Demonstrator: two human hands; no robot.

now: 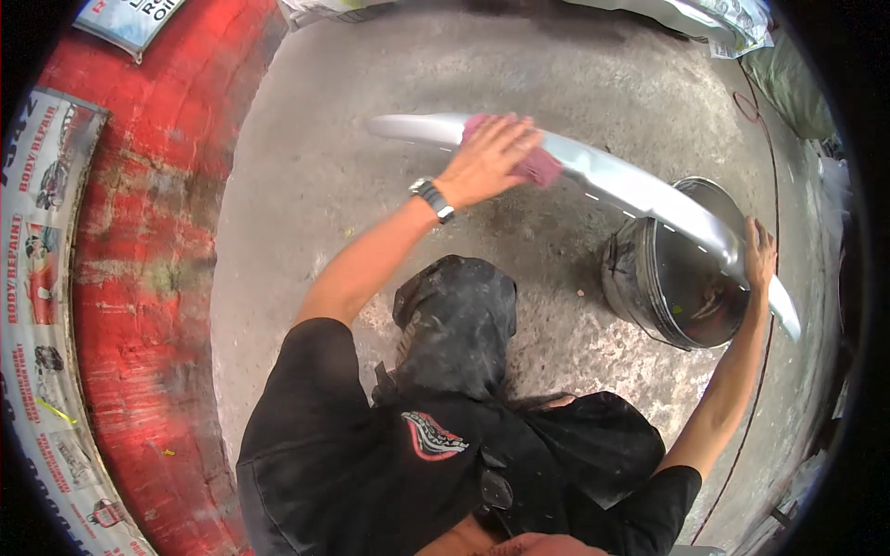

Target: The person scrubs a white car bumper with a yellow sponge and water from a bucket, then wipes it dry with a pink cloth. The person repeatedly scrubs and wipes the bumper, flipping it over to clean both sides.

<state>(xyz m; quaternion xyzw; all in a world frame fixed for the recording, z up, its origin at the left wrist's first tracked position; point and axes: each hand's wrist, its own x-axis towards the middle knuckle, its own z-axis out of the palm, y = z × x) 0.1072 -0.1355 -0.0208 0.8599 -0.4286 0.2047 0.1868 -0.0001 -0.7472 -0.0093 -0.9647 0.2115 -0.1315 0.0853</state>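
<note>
A long, curved silver body trim strip stretches in front of me, from the far middle down to the right. My left hand lies over its upper part with a folded dark-pink cloth under the palm and fingers, pressed against the silver surface. A watch is on that wrist. Near the strip's right end, my right hand grips it, the fingers wrapped over its edge. Below that stretch stands a black bucket, which the strip crosses over; I cannot tell whether they touch.
Rough grey concrete floor lies around me. A red wall with a printed sign board runs along the left. Wrapped bags lie at the far right, and a thin dark cable trails down the right side.
</note>
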